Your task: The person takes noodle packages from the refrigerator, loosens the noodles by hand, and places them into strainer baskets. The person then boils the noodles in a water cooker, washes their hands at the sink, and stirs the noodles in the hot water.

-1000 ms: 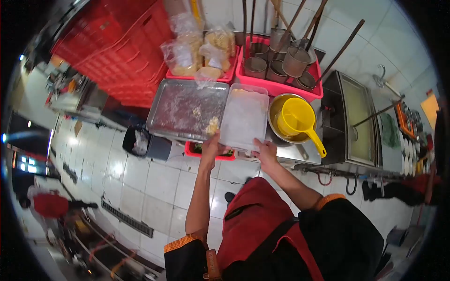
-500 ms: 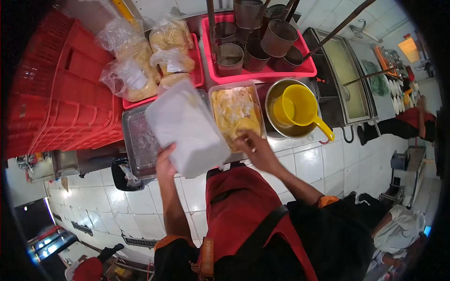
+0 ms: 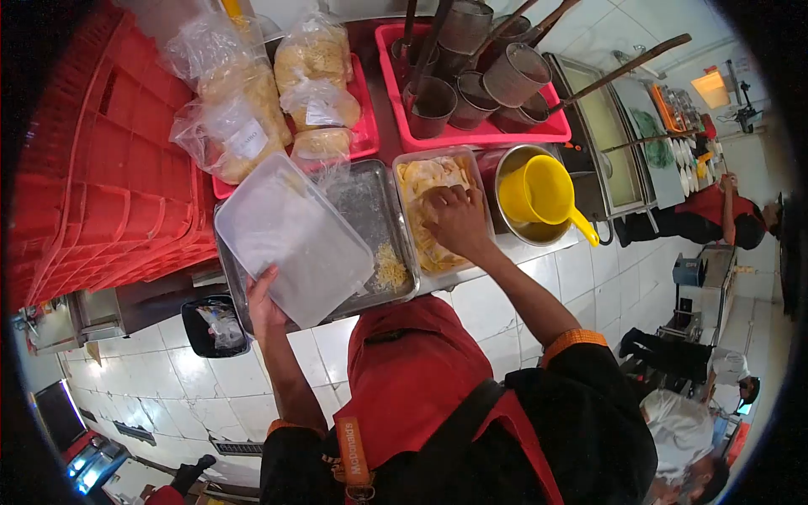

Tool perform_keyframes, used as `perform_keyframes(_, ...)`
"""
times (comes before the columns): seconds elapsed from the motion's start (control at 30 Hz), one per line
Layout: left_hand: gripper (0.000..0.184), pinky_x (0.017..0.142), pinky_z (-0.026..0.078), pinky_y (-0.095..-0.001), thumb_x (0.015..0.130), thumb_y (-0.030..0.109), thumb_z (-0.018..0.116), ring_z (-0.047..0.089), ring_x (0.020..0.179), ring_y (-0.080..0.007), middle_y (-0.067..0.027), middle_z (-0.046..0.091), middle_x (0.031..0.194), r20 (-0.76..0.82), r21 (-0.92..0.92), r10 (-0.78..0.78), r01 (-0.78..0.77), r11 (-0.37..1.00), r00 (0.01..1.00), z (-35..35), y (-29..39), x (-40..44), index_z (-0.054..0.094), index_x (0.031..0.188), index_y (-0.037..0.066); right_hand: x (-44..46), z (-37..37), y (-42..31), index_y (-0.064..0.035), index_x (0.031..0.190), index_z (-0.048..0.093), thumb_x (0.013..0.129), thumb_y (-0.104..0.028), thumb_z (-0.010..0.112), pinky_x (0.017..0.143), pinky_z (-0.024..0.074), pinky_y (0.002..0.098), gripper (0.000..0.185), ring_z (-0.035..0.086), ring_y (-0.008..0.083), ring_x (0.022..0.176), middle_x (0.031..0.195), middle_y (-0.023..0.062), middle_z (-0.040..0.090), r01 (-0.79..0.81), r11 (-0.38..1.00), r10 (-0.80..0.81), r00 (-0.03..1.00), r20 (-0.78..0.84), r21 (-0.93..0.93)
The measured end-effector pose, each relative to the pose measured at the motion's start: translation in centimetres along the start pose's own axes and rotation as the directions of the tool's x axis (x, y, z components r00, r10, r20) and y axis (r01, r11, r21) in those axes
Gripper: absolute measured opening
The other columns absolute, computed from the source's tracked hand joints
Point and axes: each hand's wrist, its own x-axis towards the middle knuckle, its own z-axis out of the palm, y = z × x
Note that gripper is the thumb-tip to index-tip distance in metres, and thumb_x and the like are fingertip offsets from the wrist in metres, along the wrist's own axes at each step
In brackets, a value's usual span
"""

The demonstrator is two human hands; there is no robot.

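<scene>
2 forearms reaching forward, left hand (image 3: pixel 265 307) gripping, right hand (image 3: pixel 457 220) palm-down

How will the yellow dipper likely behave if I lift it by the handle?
The dipper looks like stiff plastic, so probably light for its size and unlikely to flop. It rests at a tilt in the round metal bowl, its handle past the rim, so it may rock or slide if nudged.

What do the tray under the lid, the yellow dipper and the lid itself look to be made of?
The tray looks like bare metal: grey, dull and scuffed, with a raised rim. The yellow dipper seems to be smooth, glossy plastic, evenly coloured through bowl and handle. The lid appears to be thin, frosted plastic, cloudy and slightly see-through.
</scene>
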Motion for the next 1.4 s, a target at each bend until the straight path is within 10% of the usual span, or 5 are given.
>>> perform_keyframes(0.53, 0.062, 0.088, 0.046, -0.0426, 0.068, 0.0, 0.061, 0.053, 0.103, -0.0299, -0.014, 0.052, 0.113, -0.023, 0.038, 0.026, -0.025, 0.999, 0.999, 1.0, -1.9, -0.9, 0.04, 0.126, 0.001, 0.4, 1.7, -1.0, -0.0056, 0.086, 0.058, 0.068, -0.016, 0.063, 0.078, 0.0403, 0.0455, 0.021, 0.054, 0.0293, 0.087, 0.084, 0.013, 0.06, -0.235, 0.962, 0.259, 0.946, -0.196, 0.137)
perform_keyframes(0.73, 0.062, 0.089, 0.044, -0.0393, 0.067, 0.004, 0.062, 0.053, 0.102, -0.0278, -0.012, 0.052, 0.113, -0.014, 0.059, -0.056, 0.057, 0.997, 0.998, 1.3, -3.7, -0.2, 0.041, 0.126, 0.002, -0.5, -3.5, -0.9, -0.0016, 0.083, 0.057, 0.077, -0.014, 0.061, 0.06, 0.0463, 0.0345, 0.014, 0.06, 0.0245, 0.067, 0.071, 0.0151, 0.059, -0.485, 0.5, 0.575, 0.805, 0.143, 0.718)
perform_keyframes(0.83, 0.059, 0.088, 0.044, -0.0373, 0.069, 0.007, 0.061, 0.053, 0.1, -0.0266, -0.0118, 0.053, 0.112, 0.331, 0.682, 0.29, -0.44, 0.584, 0.898, 0.5, -4.9, 0.0, 0.041, 0.125, 0.001, -1.9, -1.3, 0.6, -0.0001, 0.083, 0.055, 0.077, -0.011, 0.066, 0.061, 0.0444, 0.0281, 0.017, 0.054, 0.0135, 0.067, 0.071, 0.009, 0.058, -0.337, 0.312, 0.651, 0.757, 0.058, 0.888)
perform_keyframes(0.9, 0.056, 0.086, 0.044, -0.0368, 0.072, 0.012, 0.059, 0.055, 0.099, -0.0252, -0.0112, 0.054, 0.11, -0.064, 0.382, -0.024, 0.046, 0.923, 0.998, 6.4, -3.7, -1.5, 0.042, 0.124, 0.002, -2.8, -2.4, 2.0, 0.0, 0.085, 0.054, 0.077, -0.006, 0.067, 0.064, 0.0443, 0.0253, 0.016, 0.053, 0.0102, 0.071, 0.075, 0.0044, 0.057, -0.241, 0.151, 0.678, 0.731, 0.077, 0.959)
perform_keyframes(1.4, 0.053, 0.087, 0.044, -0.0374, 0.07, -0.001, 0.064, 0.055, 0.098, -0.0228, -0.0092, 0.057, 0.109, -0.105, 0.234, -0.36, 0.375, 0.897, 0.927, 18.2, -12.5, -4.7, 0.046, 0.12, -0.001, -7.6, -13.8, 17.4, -0.0008, 0.096, 0.05, 0.081, 0.002, 0.063, 0.079, 0.0454, 0.0244, 0.021, 0.056, 0.0102, 0.087, 0.091, 0.0058, 0.058, -0.355, -0.275, 0.568, 0.69, 0.449, 0.893)
